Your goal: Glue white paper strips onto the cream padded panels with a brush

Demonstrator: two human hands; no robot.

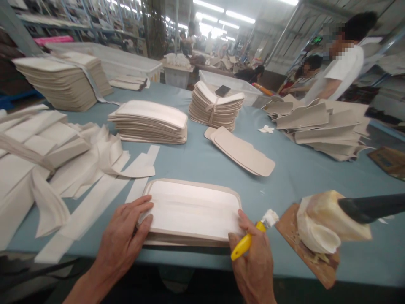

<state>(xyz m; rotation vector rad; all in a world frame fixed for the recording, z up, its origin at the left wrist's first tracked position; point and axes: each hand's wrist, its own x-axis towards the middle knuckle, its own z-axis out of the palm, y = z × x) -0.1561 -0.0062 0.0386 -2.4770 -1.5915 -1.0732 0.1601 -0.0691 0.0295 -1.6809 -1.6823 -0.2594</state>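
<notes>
In front of me lies a low stack of beige rounded panels, the top panel (pixel 193 207) faced with a white inner sheet. My left hand (pixel 126 232) grips its left end, with thumb and fingers over the edge. At the right end, my right hand (pixel 255 257) touches the panel's edge with its fingertips. A small brush (pixel 248 242) with a yellow handle is tucked between that hand's fingers, its bristles coated in white paste and pointing up and right. Beyond lie a few loose beige panels (pixel 242 152) overlapping each other.
Panel stacks (pixel 148 122) stand farther back, beside a tied bundle (pixel 217 105) with a phone on top. White strips (pixel 95 202) spread at left. At right, a paste-crusted container (pixel 329 219) with a black handle sits on a brown board (pixel 327 270). A co-worker (pixel 341 63) stands beyond.
</notes>
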